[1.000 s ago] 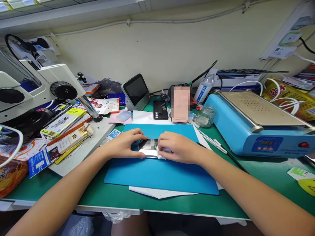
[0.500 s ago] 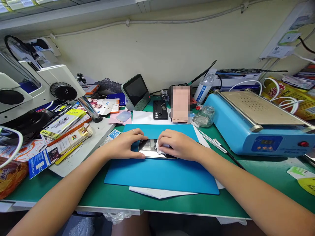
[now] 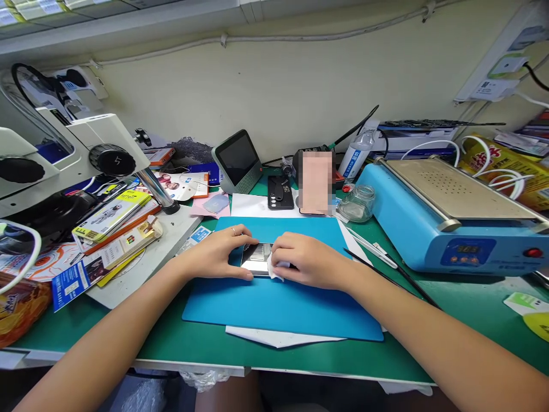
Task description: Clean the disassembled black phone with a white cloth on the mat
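A dark phone [image 3: 256, 266] with a glossy, mirror-like face lies flat on a blue mat [image 3: 278, 306]. My left hand [image 3: 221, 252] grips its left end, thumb along the near edge and fingers along the far edge. In my right hand [image 3: 302, 257] a crumpled white tissue [image 3: 274, 270] is pinched under the fingertips, pressed against the phone's face near its lower edge. That hand covers the right part of the phone.
Behind the mat stand a black phone case [image 3: 280, 193], a smart display [image 3: 237, 162] and a glass jar [image 3: 358, 203]. A blue heating plate machine [image 3: 429, 229] is on the right, with tweezers [image 3: 373, 247] beside the mat. At left are a microscope [image 3: 114, 157] and several boxes [image 3: 111, 217].
My right hand has slid the tissue a little left and toward me, to the phone's near edge. My left hand keeps its grip in the same place.
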A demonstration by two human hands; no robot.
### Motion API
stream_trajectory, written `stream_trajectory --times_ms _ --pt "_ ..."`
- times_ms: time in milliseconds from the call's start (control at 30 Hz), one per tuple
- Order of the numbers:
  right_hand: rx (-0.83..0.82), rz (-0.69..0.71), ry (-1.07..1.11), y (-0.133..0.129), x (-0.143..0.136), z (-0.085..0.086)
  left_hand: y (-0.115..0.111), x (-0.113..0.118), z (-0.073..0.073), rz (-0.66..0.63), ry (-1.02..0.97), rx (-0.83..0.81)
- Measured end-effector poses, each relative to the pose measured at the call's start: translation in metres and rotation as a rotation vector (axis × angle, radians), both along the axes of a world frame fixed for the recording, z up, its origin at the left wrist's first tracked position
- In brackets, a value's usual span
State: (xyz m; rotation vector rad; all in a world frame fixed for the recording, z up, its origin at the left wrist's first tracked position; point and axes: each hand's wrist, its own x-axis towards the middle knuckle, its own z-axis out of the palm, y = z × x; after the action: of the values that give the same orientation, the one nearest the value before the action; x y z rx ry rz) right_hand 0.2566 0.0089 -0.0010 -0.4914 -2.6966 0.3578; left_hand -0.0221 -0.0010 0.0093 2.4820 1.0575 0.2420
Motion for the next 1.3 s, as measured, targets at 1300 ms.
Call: stream_trajectory --times_ms 1300 --pt "0.065 -0.036 -0.040 0.009 0.007 0.000 0.001 0.001 0.002 0.024 0.003 -0.022"
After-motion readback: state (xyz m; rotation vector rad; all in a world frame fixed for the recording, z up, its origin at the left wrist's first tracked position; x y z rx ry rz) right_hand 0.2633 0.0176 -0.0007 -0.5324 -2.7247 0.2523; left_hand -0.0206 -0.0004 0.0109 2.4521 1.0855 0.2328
